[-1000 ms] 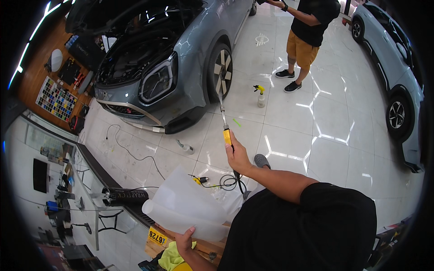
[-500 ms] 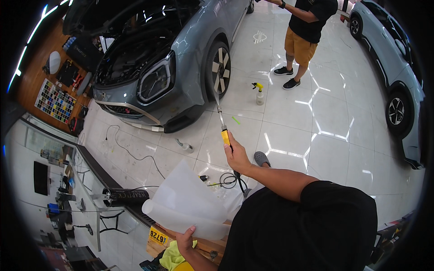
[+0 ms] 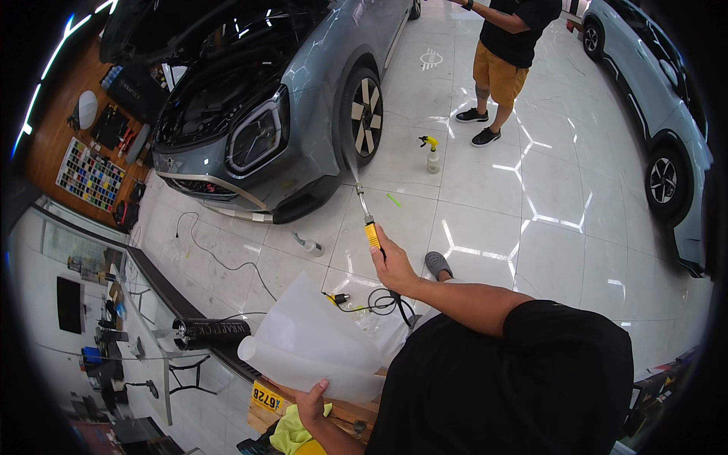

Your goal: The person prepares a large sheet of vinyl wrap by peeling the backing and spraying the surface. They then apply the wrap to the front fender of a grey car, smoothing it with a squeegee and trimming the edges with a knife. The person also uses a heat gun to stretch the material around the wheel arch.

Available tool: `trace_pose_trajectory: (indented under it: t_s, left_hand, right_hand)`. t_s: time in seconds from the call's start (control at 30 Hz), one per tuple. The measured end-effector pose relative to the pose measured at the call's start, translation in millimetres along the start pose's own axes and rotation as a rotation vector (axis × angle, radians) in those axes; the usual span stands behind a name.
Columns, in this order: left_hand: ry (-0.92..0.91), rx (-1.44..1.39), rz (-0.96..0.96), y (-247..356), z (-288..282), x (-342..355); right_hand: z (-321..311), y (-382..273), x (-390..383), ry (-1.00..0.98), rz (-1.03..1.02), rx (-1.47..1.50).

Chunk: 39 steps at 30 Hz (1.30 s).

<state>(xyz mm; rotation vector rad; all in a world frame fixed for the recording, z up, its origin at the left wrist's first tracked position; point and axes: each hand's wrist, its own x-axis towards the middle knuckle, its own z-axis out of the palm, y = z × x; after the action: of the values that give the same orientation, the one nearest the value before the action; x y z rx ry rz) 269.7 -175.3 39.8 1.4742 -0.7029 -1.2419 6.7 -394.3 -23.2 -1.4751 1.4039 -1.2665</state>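
Observation:
My right hand (image 3: 394, 264) is wrapped around the yellow handle of a torch-like wand (image 3: 365, 208) with a metal tube. A pale plume comes off its tip, in front of the car's front wheel (image 3: 366, 117). Behind that hand, a dark hose (image 3: 396, 305) hangs down. Lower down, my left hand (image 3: 311, 400) grips the near edge of a sheet of translucent white film (image 3: 311, 334), thumb on top. One side of the film is rolled up. The sheet lies partly over a wooden surface (image 3: 345, 413) beside a yellow-green cloth (image 3: 290, 429).
A grey-blue car (image 3: 311, 114) stands ahead with its hood up. Spray bottles (image 3: 433, 158) (image 3: 308, 244) are on the tiled floor, with a cable (image 3: 224, 262). Another person (image 3: 502, 64) stands beyond; a second car (image 3: 652, 129) is at right. A black roll (image 3: 216, 331) lies left.
The wand in my right hand has swung slightly left and down, its plume still coming off the tip. My left hand keeps its hold on the film. The view has shifted a little.

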Motion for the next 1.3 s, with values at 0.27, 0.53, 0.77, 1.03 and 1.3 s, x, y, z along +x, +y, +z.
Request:
trace_pose_trajectory:
  t_s: [0.27,0.53,0.77,1.03,1.3]
  left_hand:
    - [-0.009,-0.042,0.015,0.9,1.5,0.9]
    - [0.009,0.029,0.001,5.9,10.0,1.5]
    - [-0.006,-0.041,0.058,5.3,12.8,2.5]
    - [-0.009,-0.020,0.035,0.7,8.6,3.7]
    - [-0.020,-0.025,0.025,-0.2,10.4,3.5]
  right_hand:
    - [1.0,4.9,1.2,0.031,-0.043,0.008]
    - [-1.1,5.0,4.0,0.055,-0.065,0.016]
    - [-5.4,3.4,5.9,0.033,-0.018,0.016]
    - [-5.6,7.2,7.6,0.075,-0.091,0.028]
    - [-7.2,13.0,10.3,0.099,-0.127,0.026]
